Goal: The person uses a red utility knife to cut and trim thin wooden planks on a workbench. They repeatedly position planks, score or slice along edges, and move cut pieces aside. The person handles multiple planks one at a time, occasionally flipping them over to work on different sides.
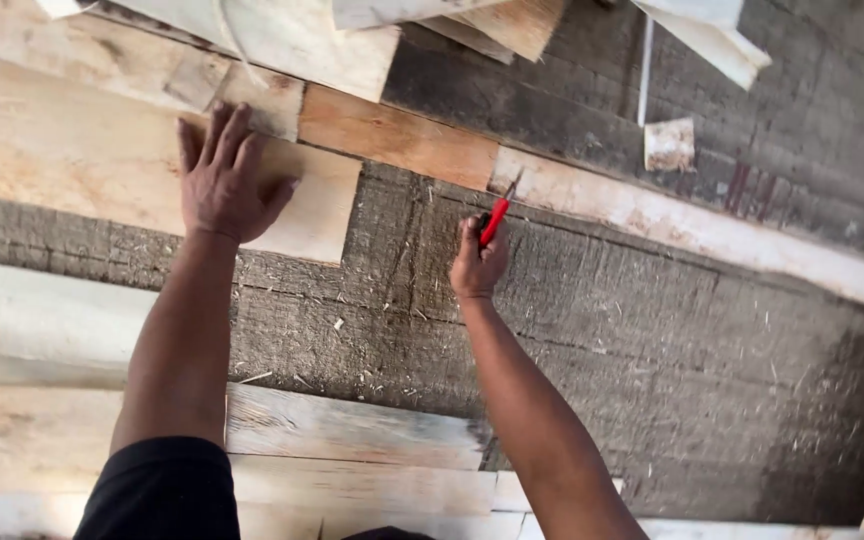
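1. My left grip (224, 180) lies flat, fingers spread, holding nothing, pressing the pale plank (102, 170).
2. My right grip (479, 262) is closed round the red pencil (497, 212), its tip pointing away, over the grey surface (602, 330).

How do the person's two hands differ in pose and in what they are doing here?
The left hand lies flat, fingers spread, palm down on a pale wood board; the right hand is curled closed around a red pencil. The left hand holds nothing; the right hand keeps the pencil tip near an orange-brown plank. Both are bare, arms extended forward.
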